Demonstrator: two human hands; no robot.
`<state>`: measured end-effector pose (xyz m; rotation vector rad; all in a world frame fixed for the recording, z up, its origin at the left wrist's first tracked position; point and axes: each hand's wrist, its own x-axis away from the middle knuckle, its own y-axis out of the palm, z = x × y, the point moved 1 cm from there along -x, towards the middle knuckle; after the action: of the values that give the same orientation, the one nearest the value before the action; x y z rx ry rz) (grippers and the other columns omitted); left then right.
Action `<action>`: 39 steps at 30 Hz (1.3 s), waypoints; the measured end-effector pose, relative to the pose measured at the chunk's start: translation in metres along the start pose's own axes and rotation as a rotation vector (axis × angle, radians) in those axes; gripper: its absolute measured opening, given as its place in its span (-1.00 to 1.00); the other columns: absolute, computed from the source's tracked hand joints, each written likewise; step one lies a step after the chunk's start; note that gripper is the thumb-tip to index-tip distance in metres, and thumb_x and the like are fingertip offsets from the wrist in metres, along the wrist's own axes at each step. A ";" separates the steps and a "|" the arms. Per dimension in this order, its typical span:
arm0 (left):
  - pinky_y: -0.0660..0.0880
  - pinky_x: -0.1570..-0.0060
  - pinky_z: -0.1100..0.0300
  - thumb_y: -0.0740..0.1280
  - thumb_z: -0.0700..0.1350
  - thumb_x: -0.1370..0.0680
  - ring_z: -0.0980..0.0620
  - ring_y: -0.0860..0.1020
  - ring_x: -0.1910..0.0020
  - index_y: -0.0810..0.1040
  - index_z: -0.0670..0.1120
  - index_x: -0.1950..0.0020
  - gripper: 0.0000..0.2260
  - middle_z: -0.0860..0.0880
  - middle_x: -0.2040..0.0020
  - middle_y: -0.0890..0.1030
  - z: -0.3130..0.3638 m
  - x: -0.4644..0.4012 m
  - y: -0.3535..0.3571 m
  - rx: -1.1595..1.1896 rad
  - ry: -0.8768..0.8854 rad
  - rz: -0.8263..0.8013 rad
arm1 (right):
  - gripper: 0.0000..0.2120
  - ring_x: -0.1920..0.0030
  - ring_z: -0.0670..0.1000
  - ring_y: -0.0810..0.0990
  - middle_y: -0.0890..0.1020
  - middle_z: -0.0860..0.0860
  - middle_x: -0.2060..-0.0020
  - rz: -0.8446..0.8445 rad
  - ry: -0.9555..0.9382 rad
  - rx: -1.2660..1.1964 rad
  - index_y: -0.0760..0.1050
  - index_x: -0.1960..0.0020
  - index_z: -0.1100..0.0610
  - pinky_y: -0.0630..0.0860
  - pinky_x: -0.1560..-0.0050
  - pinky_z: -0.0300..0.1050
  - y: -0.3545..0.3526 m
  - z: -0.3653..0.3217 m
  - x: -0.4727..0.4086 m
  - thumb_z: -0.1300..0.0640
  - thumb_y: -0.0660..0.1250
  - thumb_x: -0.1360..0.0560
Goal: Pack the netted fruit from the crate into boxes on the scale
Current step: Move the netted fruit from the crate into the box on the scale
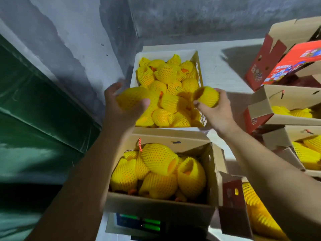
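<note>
- The fruit, each piece sleeved in yellow foam netting, fills the white plastic crate (197,66) on the pale table top (225,70), straight ahead of the person and against the grey wall.
- The left hand (121,108) is curled round one netted fruit in yellow foam mesh (133,98) above the crate's near left corner, thumb on the front and fingers behind; the piece looks blurred, so its exact outline is unclear.
- The right hand (217,110) holds a second netted fruit (207,96) over the crate's near right side, the open end of its sleeve turned to the left.
- Directly below and nearer the person sits the open brown cardboard box (156,206), already holding a good many netted pieces heaped close to its rim.
- This box rests on the scale with green lit digits (147,225), whose display shows just under the box's front wall; the figures are too blurred to read.
- The relation that matters: the box lies toward the person from both hands, so each held fruit has to travel back and down. Both hands seem about equally near it, the left over its left half and the right above its far right corner.
- In my judgement room remains mostly on top of the pile, so the pieces would have to settle into gaps.
- To the right stand more cardboard boxes with red printed panels (284,108), several showing yellow netted fruit inside.
- A dark green sheet (34,110) covers the left side.
</note>
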<state>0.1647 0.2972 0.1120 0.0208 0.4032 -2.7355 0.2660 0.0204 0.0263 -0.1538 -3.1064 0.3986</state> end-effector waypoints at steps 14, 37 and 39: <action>0.46 -0.27 0.21 0.45 0.23 -0.57 0.32 0.46 -0.33 0.29 0.41 -0.48 -0.45 0.27 -0.45 0.43 0.006 0.116 -0.085 -0.279 0.003 -0.340 | -0.36 -0.15 0.03 0.71 0.71 -0.07 -0.09 -0.071 0.003 -0.383 0.49 -0.25 -0.16 0.68 -0.11 0.18 -0.008 -0.110 0.189 -0.25 0.64 -0.25; 0.63 -0.12 0.15 0.42 0.26 -0.57 0.02 0.70 -0.20 0.66 0.18 -0.28 -0.67 0.07 -0.20 0.73 -0.012 0.200 -0.159 0.225 0.139 -0.538 | -0.15 -0.31 0.13 0.62 0.59 0.08 -0.29 -0.406 -0.063 -0.376 0.34 -0.46 0.02 0.61 -0.25 0.19 0.085 -0.157 0.357 -0.04 0.67 -0.29; 0.60 -0.09 0.26 0.37 0.34 -0.56 0.07 0.70 -0.18 0.66 0.23 -0.25 -0.66 0.09 -0.19 0.73 -0.012 0.201 -0.163 0.235 0.098 -0.549 | -0.23 -0.31 0.09 0.62 0.59 0.06 -0.29 -0.339 -0.091 -0.395 0.32 -0.46 0.00 0.63 -0.21 0.12 0.095 -0.156 0.365 0.14 0.62 -0.36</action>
<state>-0.0827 0.3728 0.1316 0.1239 0.1182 -3.3211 -0.0856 0.1871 0.1504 0.3965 -3.1690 -0.2215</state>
